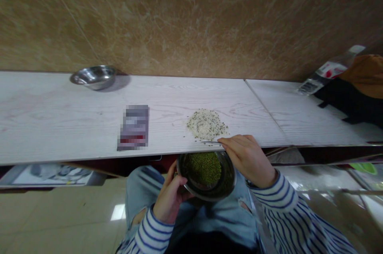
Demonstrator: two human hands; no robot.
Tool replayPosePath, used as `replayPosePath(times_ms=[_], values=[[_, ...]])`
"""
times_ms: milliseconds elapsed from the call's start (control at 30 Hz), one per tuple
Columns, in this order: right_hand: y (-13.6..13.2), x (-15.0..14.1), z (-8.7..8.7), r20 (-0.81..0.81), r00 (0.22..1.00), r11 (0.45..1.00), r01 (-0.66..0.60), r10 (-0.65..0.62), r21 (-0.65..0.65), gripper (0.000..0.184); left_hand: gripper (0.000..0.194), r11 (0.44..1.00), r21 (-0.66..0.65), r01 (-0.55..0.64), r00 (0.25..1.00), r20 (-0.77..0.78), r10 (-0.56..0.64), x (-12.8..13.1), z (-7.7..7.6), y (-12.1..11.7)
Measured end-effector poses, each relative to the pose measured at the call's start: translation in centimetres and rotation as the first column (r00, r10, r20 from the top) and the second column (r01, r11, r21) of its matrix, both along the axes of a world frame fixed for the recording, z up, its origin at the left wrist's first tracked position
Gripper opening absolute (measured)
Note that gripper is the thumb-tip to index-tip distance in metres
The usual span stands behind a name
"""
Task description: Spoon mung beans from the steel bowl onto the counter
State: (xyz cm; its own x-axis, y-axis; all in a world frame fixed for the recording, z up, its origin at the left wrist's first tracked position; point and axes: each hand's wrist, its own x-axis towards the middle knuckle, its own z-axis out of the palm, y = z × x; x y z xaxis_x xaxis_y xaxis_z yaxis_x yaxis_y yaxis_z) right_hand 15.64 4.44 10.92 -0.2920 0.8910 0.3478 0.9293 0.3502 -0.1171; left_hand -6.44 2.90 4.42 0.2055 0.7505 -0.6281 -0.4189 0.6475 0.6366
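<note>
My left hand [172,198] grips the rim of a metal bowl [229,188] just below the table's front edge, over my lap. Green mung beans [206,168] lie inside the bowl. With its fingers pinched, my right hand [247,156] holds a thin metal utensil [210,142] at the table edge; I cannot make out its exact kind. Just beyond the utensil, a pile of white rice grains [207,124] mixed with green beans is spread on the white table [167,94]. A few loose beans lie around the pile.
At the back left stands a second metal bowl [95,78] by the wall. A flat dark packet or phone [133,128], blurred out, lies left of the pile. A plastic bottle [329,72] leans on a black and brown bag [359,90] at the right.
</note>
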Motion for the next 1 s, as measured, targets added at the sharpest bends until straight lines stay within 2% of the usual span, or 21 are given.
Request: replayPosePath(times_ms=[367, 667, 1000], values=[[0.5, -1.2, -0.1, 0.002, 1.000, 1.000, 0.024, -0.024, -0.010, 0.024, 0.061, 1.000, -0.002, -0.013, 1.000, 0.016, 0.013, -0.2, 0.2, 0.0], [1.0, -2.8, 0.2, 0.008, 1.000, 0.999, -0.005, 0.005, -0.048, 0.025, 0.063, 0.999, 0.002, -0.049, 0.999, 0.019, 0.049, -0.6, 0.2, 0.1], [2.4, -4.7, -0.1, 0.011, 0.999, 0.999, 0.045, -0.045, -0.026, 0.027, 0.060, 0.997, 0.014, -0.076, 0.997, 0.015, 0.076, -1.3, 0.3, 0.3]])
